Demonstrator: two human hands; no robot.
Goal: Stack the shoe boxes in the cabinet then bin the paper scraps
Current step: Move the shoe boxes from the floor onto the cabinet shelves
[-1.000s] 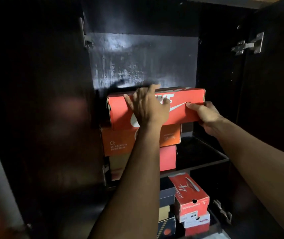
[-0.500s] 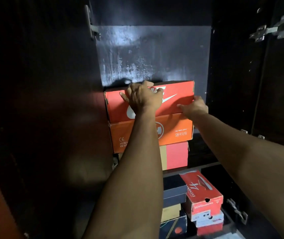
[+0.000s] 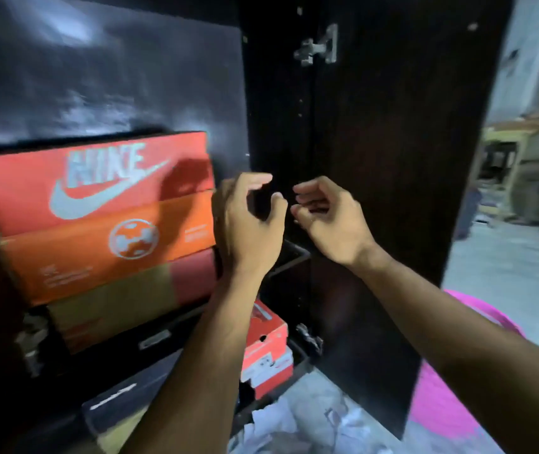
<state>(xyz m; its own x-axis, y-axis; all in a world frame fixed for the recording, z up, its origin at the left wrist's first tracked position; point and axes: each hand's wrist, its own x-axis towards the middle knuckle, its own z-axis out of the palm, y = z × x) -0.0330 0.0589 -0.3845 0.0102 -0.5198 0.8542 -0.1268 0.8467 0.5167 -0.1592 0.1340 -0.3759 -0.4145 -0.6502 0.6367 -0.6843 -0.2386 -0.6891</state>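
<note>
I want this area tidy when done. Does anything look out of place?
Yes: crumpled white paper scraps lie loose on the floor beside the dark cabinet's open door. The red and orange shoe boxes sit neatly stacked.

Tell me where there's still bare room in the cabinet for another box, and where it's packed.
Free: the upper shelf right of the three-box stack, up to the cabinet's side wall, and the gap above the Nike box. Crowded: the lower compartment, with red boxes and dark ones. Paper scraps litter the floor in front.

Dim room, pale concrete floor (image 3: 507, 267), blurred wooden furniture (image 3: 523, 152) (far right).
</note>
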